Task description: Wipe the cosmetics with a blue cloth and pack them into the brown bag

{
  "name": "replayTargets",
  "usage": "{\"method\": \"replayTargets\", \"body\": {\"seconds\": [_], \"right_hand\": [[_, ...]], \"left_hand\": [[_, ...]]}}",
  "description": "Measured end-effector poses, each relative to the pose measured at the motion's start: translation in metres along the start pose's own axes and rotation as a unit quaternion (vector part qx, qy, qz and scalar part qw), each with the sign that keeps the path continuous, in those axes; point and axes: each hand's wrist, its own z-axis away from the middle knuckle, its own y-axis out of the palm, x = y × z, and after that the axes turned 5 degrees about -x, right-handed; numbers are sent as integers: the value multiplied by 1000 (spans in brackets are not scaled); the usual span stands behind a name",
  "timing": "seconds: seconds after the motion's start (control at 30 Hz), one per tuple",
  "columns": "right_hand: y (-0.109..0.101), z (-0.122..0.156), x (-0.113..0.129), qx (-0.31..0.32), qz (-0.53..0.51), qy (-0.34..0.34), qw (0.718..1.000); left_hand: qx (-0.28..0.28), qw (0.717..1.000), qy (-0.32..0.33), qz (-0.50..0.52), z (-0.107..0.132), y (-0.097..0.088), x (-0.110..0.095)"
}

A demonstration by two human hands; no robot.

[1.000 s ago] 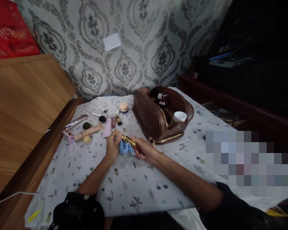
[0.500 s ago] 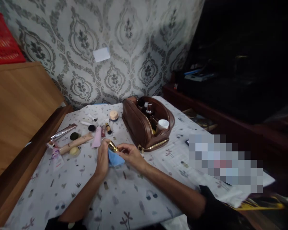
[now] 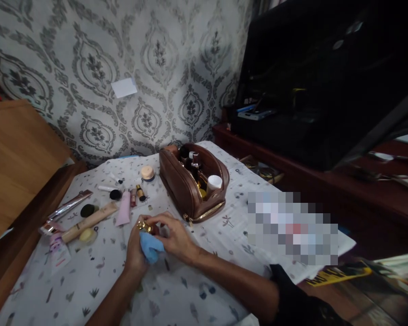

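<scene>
My left hand (image 3: 134,251) is closed round a small shiny gold container (image 3: 144,226), with a light blue cloth (image 3: 151,248) bunched under it. From the other side, the fingers of my right hand (image 3: 177,236) grip the container's right end, which they partly hide; its exact kind I cannot make out. Just beyond the left hand lies a pink tube (image 3: 124,209). Behind the right hand stands a brown makeup bag (image 3: 178,183), unzipped, with a white-lidded jar (image 3: 214,182) and a pump bottle (image 3: 196,162) inside.
Cosmetics lie across the patterned cloth (image 3: 98,265) on the left: a long beige tube (image 3: 90,222), a round peach jar (image 3: 147,173), a dark gold-capped bottle (image 3: 140,193) and several others. Wooden furniture (image 3: 23,158) borders the left; a black screen (image 3: 313,90) stands right.
The view has swung right, so the scene sits further left. Between my hands the gold container has turned, and the blue cloth is more bunched up.
</scene>
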Motion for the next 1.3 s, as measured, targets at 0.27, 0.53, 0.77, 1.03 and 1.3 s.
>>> {"method": "replayTargets", "body": {"seconds": [0.27,0.53,0.77,1.03,1.3], "right_hand": [[1,-3,3,38,38,-14,998],[-30,2,42,53,-16,-28,998],[-140,-42,127,27,93,-2,995],[-199,-111,146,88,553,-54,826],[-176,-136,122,292,644,7,707]], "left_hand": [[-10,999,-26,-18,0,2,-5],[50,962,95,-251,4,-1,-21],[191,921,34,-338,4,-5,-10],[263,881,69,-387,2,-12,-6],[307,862,83,-394,-3,-20,1]]}}
